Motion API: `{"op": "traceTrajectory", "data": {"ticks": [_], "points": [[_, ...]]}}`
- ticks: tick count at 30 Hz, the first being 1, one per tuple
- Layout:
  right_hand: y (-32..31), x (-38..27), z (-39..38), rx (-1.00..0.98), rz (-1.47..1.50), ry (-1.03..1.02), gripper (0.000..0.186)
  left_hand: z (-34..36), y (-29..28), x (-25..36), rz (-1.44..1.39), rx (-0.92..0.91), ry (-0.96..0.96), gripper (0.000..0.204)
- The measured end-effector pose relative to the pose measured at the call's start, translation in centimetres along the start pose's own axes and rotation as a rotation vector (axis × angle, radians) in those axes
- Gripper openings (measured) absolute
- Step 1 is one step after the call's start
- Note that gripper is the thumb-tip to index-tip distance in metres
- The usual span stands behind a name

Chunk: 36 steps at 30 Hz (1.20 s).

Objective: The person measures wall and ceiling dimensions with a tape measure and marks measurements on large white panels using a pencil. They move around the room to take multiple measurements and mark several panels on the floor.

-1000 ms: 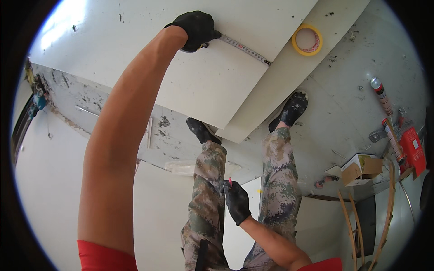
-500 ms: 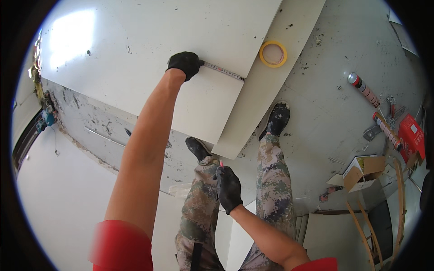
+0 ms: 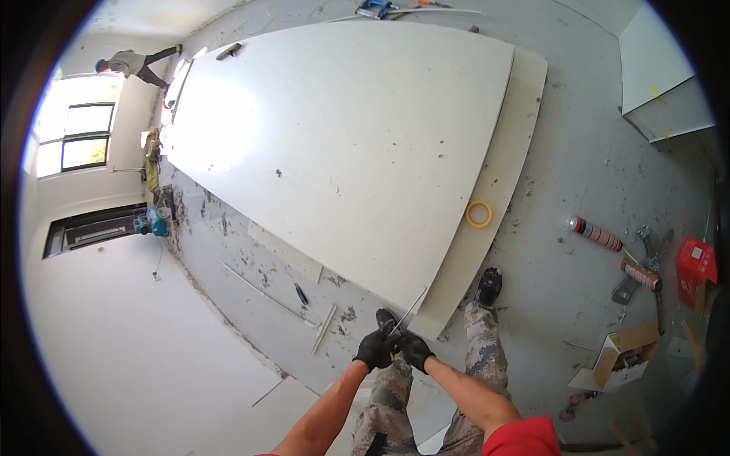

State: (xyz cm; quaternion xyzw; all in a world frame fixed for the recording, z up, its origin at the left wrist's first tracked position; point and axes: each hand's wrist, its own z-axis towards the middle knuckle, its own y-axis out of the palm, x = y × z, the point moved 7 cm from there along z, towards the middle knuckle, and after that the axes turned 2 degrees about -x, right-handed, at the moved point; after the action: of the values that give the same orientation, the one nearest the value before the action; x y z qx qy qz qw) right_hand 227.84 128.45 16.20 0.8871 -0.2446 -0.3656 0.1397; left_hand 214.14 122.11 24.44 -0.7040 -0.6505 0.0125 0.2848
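My left hand (image 3: 374,348), in a black glove, is closed around a tape measure whose thin blade (image 3: 411,310) sticks out slantwise past the near corner of a large white board (image 3: 334,152). Most of its case is hidden in the glove. Close against it, my right hand (image 3: 415,351), also gloved in black, is closed. A small reddish bit shows between the hands; what the right fingers grip is mostly hidden. Beneath the white board lies a second pale board (image 3: 521,114), jutting out on the right. A roll of yellow tape (image 3: 479,214) rests on that strip.
To the right are spray-foam cans (image 3: 597,233), a red box (image 3: 696,270) and an open carton (image 3: 627,357). Thin white strips (image 3: 270,295) and a dark tool (image 3: 301,294) lie on the floor at left. Another person (image 3: 133,64) is at the far left, near a window.
My left hand has come back from the board's surface to beside my right hand, bringing the tape measure along. The view has tilted up, showing more of the room.
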Motion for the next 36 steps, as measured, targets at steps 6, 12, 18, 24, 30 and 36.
{"op": "traceTrajectory", "data": {"ticks": [6,12,18,24,30,36], "points": [[8.4,-12.2,-17.2,-0.328,-0.370,-0.012,0.043,-18.9,-3.0,0.3,-0.614,-0.138,-0.039,0.025],[5.2,-18.3,-33.5,-0.169,-0.238,0.167,0.039,-27.0,-3.3,10.8,-0.354,-0.053,0.353,0.028],[6.1,-23.7,-44.8,-0.250,-0.507,0.061,0.036,-36.5,-2.3,15.4,-0.554,-0.060,0.425,0.023],[16.7,-25.9,-51.5,-0.288,-1.668,-0.550,0.038,-53.3,0.5,7.5,-0.692,0.245,0.313,0.035],[36.7,-40.7,-67.5,-0.430,-0.360,-0.702,0.029,-67.1,8.1,-13.6,-0.122,1.028,0.460,0.016],[51.4,-52.5,-99.5,-0.860,-0.219,-1.672,0.034,-75.0,28.6,-31.9,-1.822,0.920,-0.185,0.048]]}}
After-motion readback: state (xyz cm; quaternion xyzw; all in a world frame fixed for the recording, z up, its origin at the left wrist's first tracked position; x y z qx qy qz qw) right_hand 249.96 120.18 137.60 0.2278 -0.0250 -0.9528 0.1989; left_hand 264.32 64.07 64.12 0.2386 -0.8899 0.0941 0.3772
